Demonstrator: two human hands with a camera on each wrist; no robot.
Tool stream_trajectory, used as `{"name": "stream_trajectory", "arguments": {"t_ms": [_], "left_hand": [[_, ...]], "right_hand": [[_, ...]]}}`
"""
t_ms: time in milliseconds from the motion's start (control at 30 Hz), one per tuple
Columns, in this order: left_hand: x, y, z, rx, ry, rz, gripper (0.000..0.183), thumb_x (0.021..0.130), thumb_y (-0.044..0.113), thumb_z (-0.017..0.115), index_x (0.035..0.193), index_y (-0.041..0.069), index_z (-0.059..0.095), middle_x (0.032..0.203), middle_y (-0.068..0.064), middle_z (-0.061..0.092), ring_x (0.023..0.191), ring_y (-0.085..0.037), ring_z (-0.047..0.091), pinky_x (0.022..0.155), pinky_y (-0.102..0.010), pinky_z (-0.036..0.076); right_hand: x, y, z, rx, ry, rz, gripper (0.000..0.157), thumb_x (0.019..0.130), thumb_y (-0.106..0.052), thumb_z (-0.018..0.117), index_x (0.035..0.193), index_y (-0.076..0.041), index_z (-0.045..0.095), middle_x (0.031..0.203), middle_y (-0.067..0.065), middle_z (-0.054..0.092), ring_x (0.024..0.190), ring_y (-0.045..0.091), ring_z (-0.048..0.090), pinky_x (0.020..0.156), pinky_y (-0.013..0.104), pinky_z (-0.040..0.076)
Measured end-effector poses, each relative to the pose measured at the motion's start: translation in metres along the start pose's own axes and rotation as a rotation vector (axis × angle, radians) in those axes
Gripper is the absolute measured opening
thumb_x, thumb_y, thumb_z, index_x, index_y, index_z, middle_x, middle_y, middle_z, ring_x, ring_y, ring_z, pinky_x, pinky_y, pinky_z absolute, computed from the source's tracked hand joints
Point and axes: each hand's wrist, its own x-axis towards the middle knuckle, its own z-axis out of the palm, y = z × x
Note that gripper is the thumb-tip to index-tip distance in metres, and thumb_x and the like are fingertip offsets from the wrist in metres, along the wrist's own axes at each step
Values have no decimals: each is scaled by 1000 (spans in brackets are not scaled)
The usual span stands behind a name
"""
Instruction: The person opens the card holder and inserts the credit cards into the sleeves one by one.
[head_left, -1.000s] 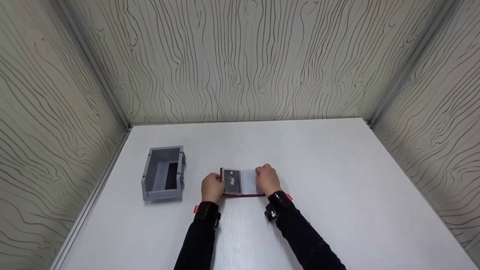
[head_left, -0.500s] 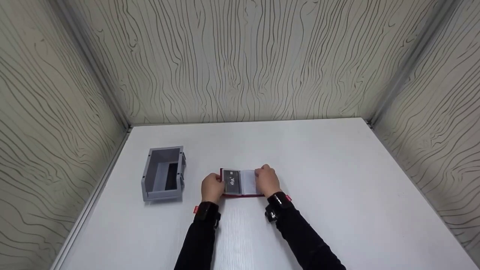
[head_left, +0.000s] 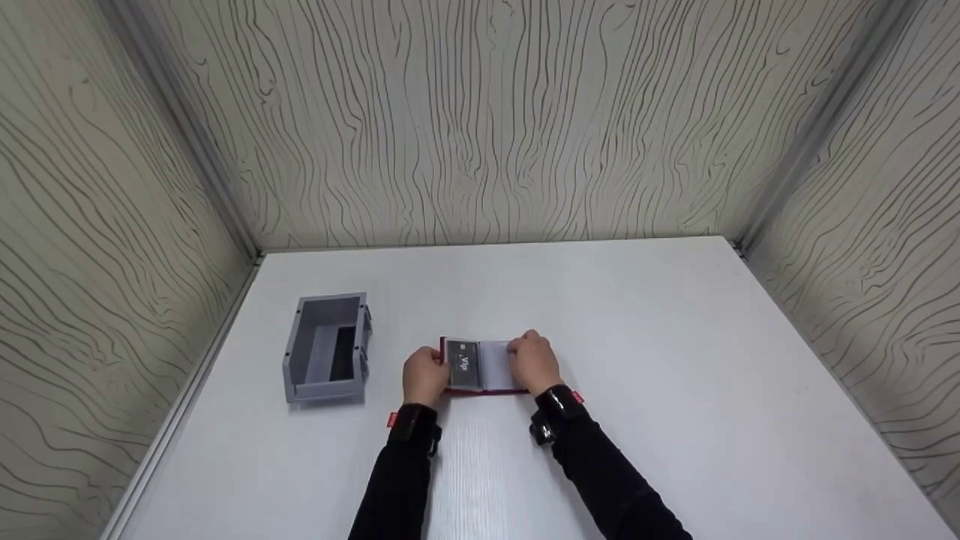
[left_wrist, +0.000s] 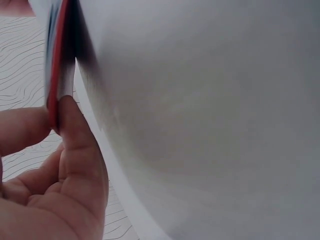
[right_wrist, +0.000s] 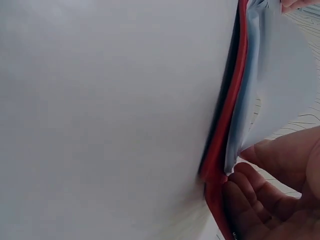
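A red card holder [head_left: 496,367] with clear plastic sleeves lies spread open near the middle of the white table. Under its left sleeve shows a dark card [head_left: 463,366] marked "Vip"; the right-hand sleeve looks pale and see-through. My left hand [head_left: 424,375] pinches the left edge of the cover between thumb and fingers, as the left wrist view shows of the red cover edge [left_wrist: 56,65]. At the right side, my right hand [head_left: 535,364] pinches a clear sleeve [right_wrist: 282,85] by its outer edge, and this sleeve bows up away from the red cover [right_wrist: 230,110].
A grey plastic bin [head_left: 324,388] stands on the white table [head_left: 637,337] to the left of the hands, with a dark strip on its inside. Wood-grain panels [head_left: 480,127] close off the back and both sides.
My right hand's fingertips have shifted slightly left with the edge of the sleeve. The left hand and the bin stay in place.
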Motion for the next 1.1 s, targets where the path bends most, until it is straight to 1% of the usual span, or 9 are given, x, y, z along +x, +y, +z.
{"name": "stream_trajectory", "arguments": {"t_ms": [167,300,400,533,600,767,833,1100], "left_hand": [[0,0,0,-1,3,8,14,77,1,70,89,-7,67,82,-15,68,81,-33,63,78,-45,50],[0,0,0,4,2,3,14,78,1,70,89,-6,67,82,-15,68,81,-32,63,78,-45,50],[0,0,1,8,1,-3,13,78,1,71,89,-6,67,83,-15,68,81,-32,63,78,-45,50],[1,1,1,1,-13,-30,13,80,1,70,91,-6,67,84,-15,68,82,-31,63,79,-44,50],[1,0,1,0,-10,-23,13,79,0,70,91,-6,68,84,-15,68,82,-32,63,79,-44,50],[1,-2,2,8,15,30,13,77,-1,68,89,-6,68,81,-14,68,80,-33,64,77,-44,51],[2,-2,2,7,15,33,12,78,-1,68,89,-6,68,81,-14,68,80,-33,64,77,-44,51],[1,-3,1,-10,3,30,12,79,-2,66,89,-7,68,82,-14,68,81,-32,63,77,-44,51]], "right_hand": [[0,-2,1,18,-3,-8,10,88,-6,68,92,-2,77,89,13,61,88,33,59,78,44,50],[0,-6,1,41,-17,-5,11,88,-6,68,93,-2,77,88,12,61,88,32,59,79,43,49],[0,-9,1,59,-31,-9,12,88,-5,67,94,-2,77,89,12,63,89,32,60,81,43,49],[-1,-14,0,99,-61,-9,13,88,-5,67,95,-1,77,92,13,67,93,32,63,85,44,49],[-1,-17,0,115,-72,-13,14,89,-5,66,97,-1,77,93,13,68,94,32,63,87,44,49],[-2,-20,2,121,-83,-55,15,90,-4,64,98,0,76,95,14,69,95,32,65,88,45,49],[-2,-21,3,122,-88,-66,15,90,-4,65,97,0,76,95,14,70,96,32,65,89,45,49],[-4,-25,6,136,-68,-166,13,87,-2,66,94,-1,77,92,12,71,92,31,65,87,45,49]]}}
